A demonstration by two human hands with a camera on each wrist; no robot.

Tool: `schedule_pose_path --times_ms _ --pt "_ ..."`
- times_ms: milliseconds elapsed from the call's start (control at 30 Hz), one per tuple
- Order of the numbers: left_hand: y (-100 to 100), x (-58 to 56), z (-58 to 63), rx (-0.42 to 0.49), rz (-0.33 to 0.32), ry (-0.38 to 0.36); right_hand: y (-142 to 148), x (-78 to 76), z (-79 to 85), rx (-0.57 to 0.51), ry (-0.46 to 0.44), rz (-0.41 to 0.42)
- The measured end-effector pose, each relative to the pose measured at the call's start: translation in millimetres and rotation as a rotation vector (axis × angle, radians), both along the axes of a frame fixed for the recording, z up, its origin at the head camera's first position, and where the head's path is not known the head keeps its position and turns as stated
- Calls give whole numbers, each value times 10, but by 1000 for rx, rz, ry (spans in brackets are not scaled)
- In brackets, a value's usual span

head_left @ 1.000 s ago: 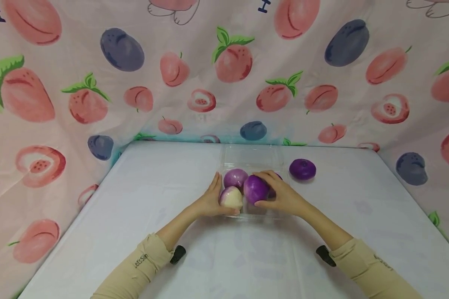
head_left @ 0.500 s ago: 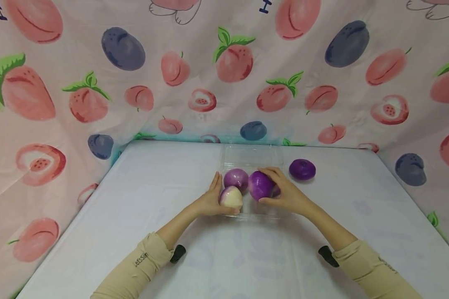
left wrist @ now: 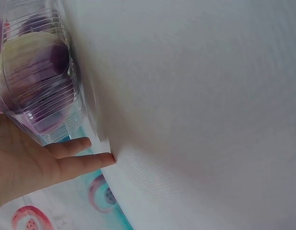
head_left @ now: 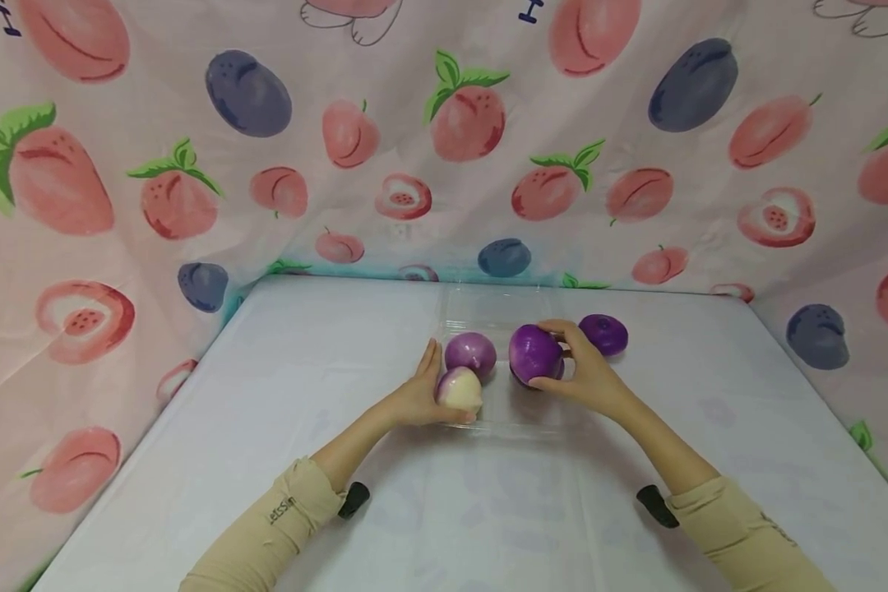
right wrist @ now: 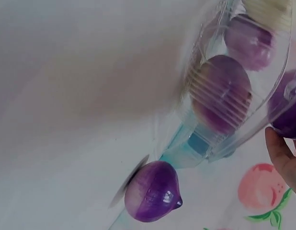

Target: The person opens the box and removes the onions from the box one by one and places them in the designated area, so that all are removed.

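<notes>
A clear plastic clamshell box (head_left: 503, 418) with its lid (head_left: 499, 306) laid back holds a light purple onion (head_left: 470, 353), a half-white onion (head_left: 460, 391) and a dark purple onion (right wrist: 221, 93). My left hand (head_left: 416, 399) rests against the box's left side, two fingers extended, thumb along the front rim. In the left wrist view those straight fingers (left wrist: 85, 163) point past the box. My right hand (head_left: 590, 374) grips another deep purple onion (head_left: 535, 353) between thumb and fingers, over the box's right half. It overlaps the dark onion beneath, mostly hiding that one in the head view.
Just right of the box, one more purple onion (head_left: 604, 335) lies on the white-covered table (head_left: 266, 345). A fruit-patterned cloth (head_left: 392, 107) hangs behind the table and along both sides.
My right hand has carried the gripped onion to the right and slightly back, away from the light purple onion. The left hand keeps its place at the box.
</notes>
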State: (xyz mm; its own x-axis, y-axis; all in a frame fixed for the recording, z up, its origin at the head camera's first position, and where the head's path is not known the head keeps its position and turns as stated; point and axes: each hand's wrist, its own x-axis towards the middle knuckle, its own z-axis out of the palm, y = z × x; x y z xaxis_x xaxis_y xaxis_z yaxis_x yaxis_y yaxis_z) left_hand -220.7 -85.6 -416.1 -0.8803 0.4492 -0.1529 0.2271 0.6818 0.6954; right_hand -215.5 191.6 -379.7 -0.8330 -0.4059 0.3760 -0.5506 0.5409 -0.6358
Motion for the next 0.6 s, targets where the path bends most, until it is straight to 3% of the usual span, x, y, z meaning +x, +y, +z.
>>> schedule_pose_path --times_ms 100,367,600 --pt "5 -2 6 3 -1 3 42 -24 1 -13 34 -1" --pt "6 9 13 26 -5 -4 169 -36 2 -19 22 -35" --pt "-3 5 -6 23 -14 3 334 -39 19 -23 90 -68"
